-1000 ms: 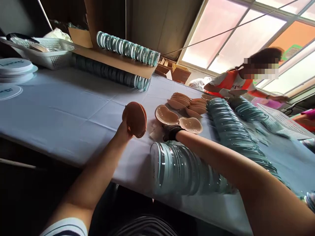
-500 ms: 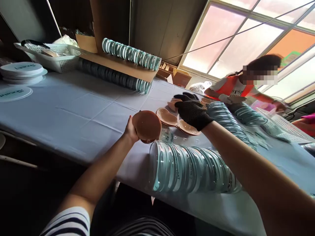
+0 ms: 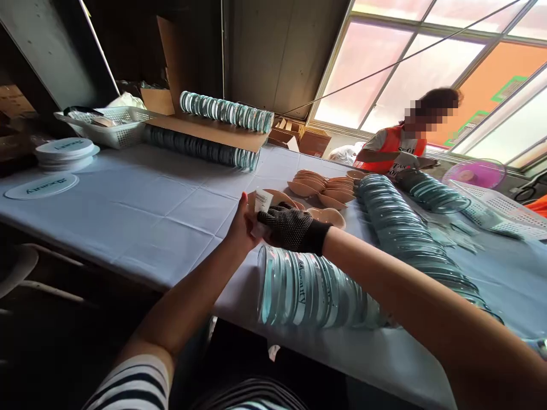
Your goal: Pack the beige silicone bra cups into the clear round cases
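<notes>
My left hand (image 3: pixel 243 228) is bare and closed around a tan bra cup (image 3: pixel 251 201), turned so that only a narrow part shows. In its black dotted glove, my right hand (image 3: pixel 286 226) meets it and pinches a small white packet with a barcode (image 3: pixel 262 200). The fingers partly cover both. Just behind the glove lie more tan cups (image 3: pixel 327 217), with stacked rows of cups (image 3: pixel 329 187) farther back. Below my hands, a row of clear round cases (image 3: pixel 316 290) with printed inserts lies on its side.
Further case rows (image 3: pixel 397 228) run along the right. White oval cards (image 3: pixel 64 151) and a white basket (image 3: pixel 115 128) sit at the left, beside cardboard (image 3: pixel 205 134) between two case rows. A co-worker in an orange vest (image 3: pixel 391 151) stands across the table, near a pink fan (image 3: pixel 476 173).
My right hand has come back left from the cups to my left hand, where a barcoded packet now shows. The cup in my left hand has turned edge-on. My view has shifted slightly.
</notes>
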{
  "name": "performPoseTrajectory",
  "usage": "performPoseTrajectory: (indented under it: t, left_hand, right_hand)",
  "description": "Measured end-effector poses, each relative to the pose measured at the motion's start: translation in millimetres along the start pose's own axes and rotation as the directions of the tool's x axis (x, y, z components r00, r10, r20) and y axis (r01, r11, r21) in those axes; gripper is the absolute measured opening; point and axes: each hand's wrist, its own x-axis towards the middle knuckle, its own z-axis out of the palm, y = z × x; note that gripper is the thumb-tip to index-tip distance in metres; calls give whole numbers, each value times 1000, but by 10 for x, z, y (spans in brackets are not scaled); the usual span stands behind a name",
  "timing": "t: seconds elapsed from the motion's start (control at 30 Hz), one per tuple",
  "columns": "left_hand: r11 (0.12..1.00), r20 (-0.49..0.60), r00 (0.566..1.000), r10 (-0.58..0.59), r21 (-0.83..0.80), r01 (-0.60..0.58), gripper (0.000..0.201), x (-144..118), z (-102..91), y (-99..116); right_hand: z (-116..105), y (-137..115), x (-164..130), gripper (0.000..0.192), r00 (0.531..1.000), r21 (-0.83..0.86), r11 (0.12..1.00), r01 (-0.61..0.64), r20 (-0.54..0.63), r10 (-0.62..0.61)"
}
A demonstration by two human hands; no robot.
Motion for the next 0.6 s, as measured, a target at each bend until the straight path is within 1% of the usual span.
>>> performPoseTrajectory:
  t: [0.07, 0.1, 0.13, 0.17, 0.27, 0.33, 0.4, 0.43, 0.47, 0.53, 0.57, 0.6]
  left_hand:
    - [999, 26, 999, -45, 31, 44, 55, 18, 11, -48]
    - [998, 34, 998, -49, 41, 47, 53, 26, 26, -74]
    - [998, 34, 999, -40, 46, 39, 50, 32, 48, -98]
    - [999, 27, 999, -20, 45, 19, 46, 34, 73, -119]
    - [997, 20, 997, 69, 20, -69, 33, 18, 149, -166]
    - [994, 40, 993, 107, 22, -108, 22, -2, 176, -189]
    - [991, 83, 988, 128, 30, -131, 23, -25, 180, -205]
    - [992, 115, 986, 119, 31, -123, 23, -38, 179, -209]
    - [994, 149, 984, 102, 31, -108, 26, -53, 180, -208]
    - [996, 193, 978, 79, 27, -85, 41, -88, 192, -192]
    - [996, 196, 978, 76, 26, -83, 50, -106, 205, -180]
    - [995, 190, 978, 87, 28, -94, 58, -122, 219, -169]
  right_hand:
    - [-43, -79, -64, 74, 1000, 45, 999, -19, -18, 19]
    - [-53, -119, -79, 86, 998, 57, 997, -52, -40, 54]
    - [-57, -154, -82, 93, 993, 66, 993, -98, -66, 102]
    - [-57, -180, -77, 91, 984, 77, 986, -146, -90, 152]
    - [-77, -206, -43, 69, 945, 165, 953, -254, -168, 281]
    - [-142, -192, -31, 67, 910, 250, 921, -299, -217, 354]
    - [-252, -163, -39, 65, 882, 245, 909, -339, -253, 397]
    - [-315, -144, -52, 59, 886, 196, 921, -337, -264, 380]
    - [-376, -122, -69, 49, 906, 118, 944, -308, -265, 329]
    - [-470, -72, -111, 31, 955, -61, 979, -192, -242, 172]
    - [-493, -49, -133, 28, 969, -121, 982, -143, -219, 114]
    - [-496, -29, -153, 29, 975, -147, 982, -117, -204, 86]
